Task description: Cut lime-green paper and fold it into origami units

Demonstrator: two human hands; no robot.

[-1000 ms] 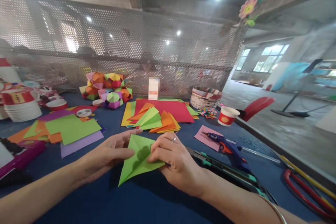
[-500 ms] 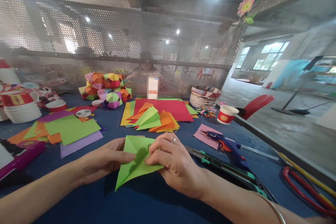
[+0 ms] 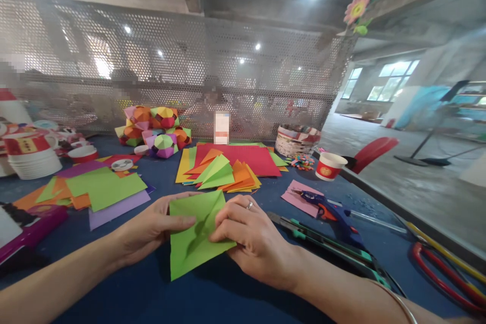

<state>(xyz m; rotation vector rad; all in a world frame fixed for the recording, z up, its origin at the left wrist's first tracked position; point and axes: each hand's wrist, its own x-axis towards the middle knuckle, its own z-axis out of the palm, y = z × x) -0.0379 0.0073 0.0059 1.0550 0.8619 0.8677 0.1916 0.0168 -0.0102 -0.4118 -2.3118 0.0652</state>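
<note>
A creased sheet of green paper point(image 3: 190, 248) is held up above the dark blue table in front of me. My left hand point(image 3: 161, 225) pinches its left side, thumb on the near face and fingers behind. On the right side, my right hand point(image 3: 246, 238) grips the sheet between thumb and bent fingers; a ring and a bracelet show on this arm. Just beyond the hands lie folded green paper pieces point(image 3: 216, 172) and folded orange pieces point(image 3: 241, 176) on a stack of red sheets point(image 3: 261, 159).
Left are loose green sheets point(image 3: 114, 187), paper cups point(image 3: 34, 157) and a purple tool point(image 3: 34, 228). Folded paper balls point(image 3: 163, 144) sit behind. Right are a glue gun point(image 3: 334, 210), a green-black cutter point(image 3: 322, 243), red-handled scissors point(image 3: 436, 278), a red-white cup point(image 3: 329, 166) and a woven basket point(image 3: 296, 139).
The green paper's left part has opened out from a pointed fold to a wider, squarer shape. Both hands keep their hold, almost in the same place.
</note>
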